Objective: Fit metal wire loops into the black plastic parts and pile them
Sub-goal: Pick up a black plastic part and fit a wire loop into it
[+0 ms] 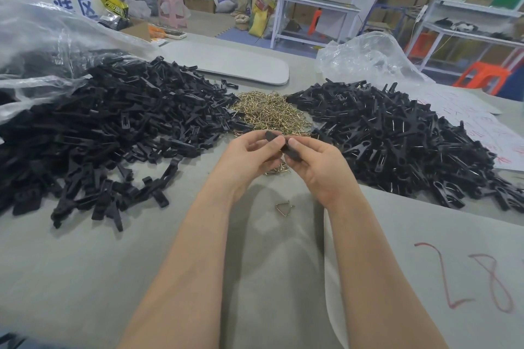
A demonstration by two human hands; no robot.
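The grey table (113,278) was bare across the lower half of the frame, where the two forearms came up from the bottom edge. That stretch held only a stray wire loop (284,208) lying between the wrists. A pale sheet marked with red numerals (453,263) overlapped the table at the lower right.

Higher up, room narrowed. The heap of plain black plastic parts (113,127) spread over the left middle, its loose edge reaching down to the lower left. The heap of parts with wire showing (397,136) filled the right middle. Between them at centre lay the pile of brass-coloured wire loops (269,110), touching both heaps. A clear plastic bag (42,37) draped over the left heap at the upper left, and a second clear bag (365,56) sat behind the right heap.

The hands met in the gap just below the loop pile. The left hand (249,159) had its fingers curled, thumb and fingertips pinching the upper end of one black plastic part (283,147). The right hand (320,167) gripped the lower end, thumb pressed on top and fingers curled beneath. Whether a loop already sat in that part could not be told. A few loose loops (279,169) lay beneath the hands.
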